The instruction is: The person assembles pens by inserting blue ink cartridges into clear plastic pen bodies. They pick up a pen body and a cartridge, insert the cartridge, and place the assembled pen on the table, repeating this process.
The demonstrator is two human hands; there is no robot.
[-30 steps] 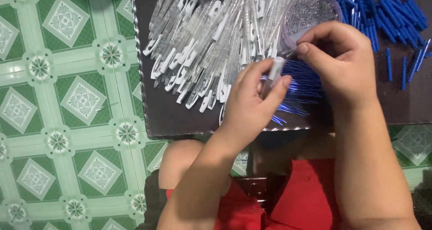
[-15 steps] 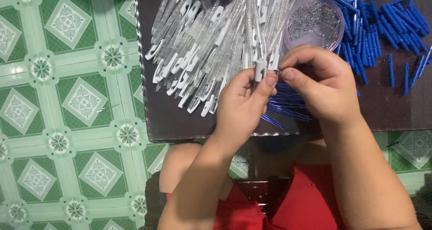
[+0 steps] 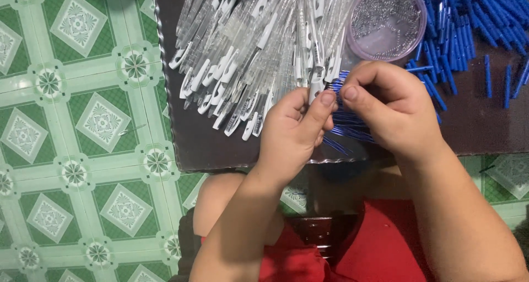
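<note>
My left hand (image 3: pixel 295 130) pinches a clear pen barrel with a white clip (image 3: pixel 315 89) between thumb and fingers. My right hand (image 3: pixel 394 108) meets it thumb to thumb and grips the same pen from the right; a bundle of blue refills (image 3: pixel 347 129) lies under its palm. Both hands hover over the near edge of a dark tray (image 3: pixel 187 144). A heap of clear pen barrels with white clips (image 3: pixel 253 50) lies just beyond the left hand.
A round clear tub of small metal springs (image 3: pixel 387 18) stands behind my right hand. Several loose blue pen parts (image 3: pixel 468 34) are spread at the tray's right. The tray rests on a green patterned tile floor (image 3: pixel 71 133). My knee and red clothing (image 3: pixel 380 249) show below.
My hands came together: the left hand with the pen moved right and up to the right hand, and both now close on the pen over the blue refills.
</note>
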